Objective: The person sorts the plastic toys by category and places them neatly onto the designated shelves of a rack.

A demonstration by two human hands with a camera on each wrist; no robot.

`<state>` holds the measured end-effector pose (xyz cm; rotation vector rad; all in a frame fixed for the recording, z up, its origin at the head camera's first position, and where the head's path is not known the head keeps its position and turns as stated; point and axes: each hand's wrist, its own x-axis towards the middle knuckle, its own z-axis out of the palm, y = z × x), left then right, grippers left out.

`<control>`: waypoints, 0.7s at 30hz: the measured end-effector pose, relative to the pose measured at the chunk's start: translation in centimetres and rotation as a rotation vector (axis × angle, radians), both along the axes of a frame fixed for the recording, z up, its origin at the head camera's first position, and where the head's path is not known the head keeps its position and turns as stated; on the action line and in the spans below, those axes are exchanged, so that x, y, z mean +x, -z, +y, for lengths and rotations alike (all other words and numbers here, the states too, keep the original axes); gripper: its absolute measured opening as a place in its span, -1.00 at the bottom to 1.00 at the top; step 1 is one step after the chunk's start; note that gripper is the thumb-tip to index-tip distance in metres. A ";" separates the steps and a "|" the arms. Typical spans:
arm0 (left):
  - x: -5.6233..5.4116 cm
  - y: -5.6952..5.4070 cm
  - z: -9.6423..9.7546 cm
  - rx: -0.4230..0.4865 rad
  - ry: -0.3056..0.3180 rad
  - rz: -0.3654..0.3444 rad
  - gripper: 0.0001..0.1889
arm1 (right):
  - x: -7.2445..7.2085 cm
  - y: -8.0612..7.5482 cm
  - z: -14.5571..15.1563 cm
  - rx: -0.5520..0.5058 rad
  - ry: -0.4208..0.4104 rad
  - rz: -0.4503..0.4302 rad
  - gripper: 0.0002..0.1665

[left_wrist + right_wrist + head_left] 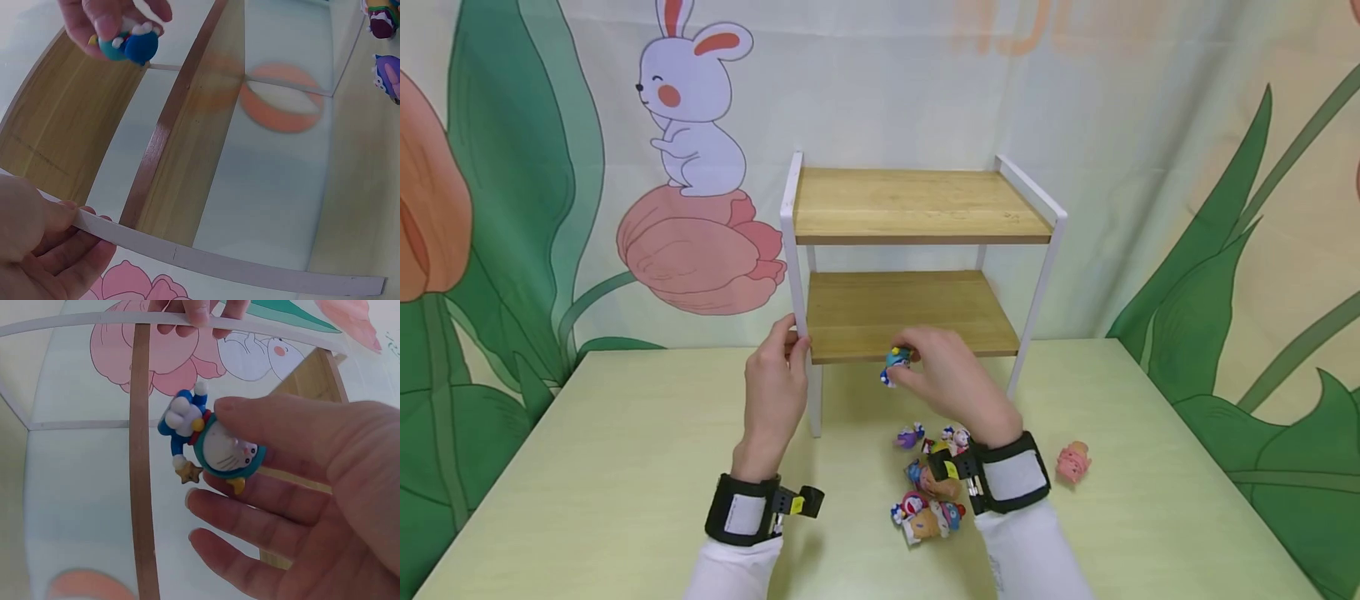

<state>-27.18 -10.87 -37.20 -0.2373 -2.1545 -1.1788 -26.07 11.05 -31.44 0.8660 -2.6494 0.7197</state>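
A small blue cartoon cat figurine [225,450] with a teal hood and a gold star is pinched between the thumb and fingers of my right hand [951,375]. That hand hovers in front of the lower board's front edge, with the figurine turned sideways in the right wrist view. My left hand [775,392] grips the left front post of a two-tier shelf [925,204], thumb on one side and fingers on the other, as the left wrist view [56,244] shows. Both wooden boards of the shelf, upper and lower [910,312], bear nothing.
On the table [640,467], several small figurines [928,521] lie in a cluster below my right wrist, which partly hides them. A purple figurine [910,436] lies at the cluster's far side. A pink figurine [1073,462] lies apart on the right. A printed cloth [880,83] hangs behind the shelf.
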 end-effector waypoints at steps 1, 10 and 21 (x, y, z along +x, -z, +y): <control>0.0 0.0 0.0 0.001 0.001 0.000 -0.65 | -0.2 -0.1 -0.2 0.004 -0.001 0.002 -0.75; 0.1 -0.1 0.1 -0.003 -0.004 0.009 -0.65 | -1.6 -1.4 -2.8 0.032 -0.013 0.011 -0.71; 0.1 0.0 0.1 -0.001 0.010 0.033 -0.66 | -3.3 -1.8 -5.8 0.077 0.013 0.012 -0.70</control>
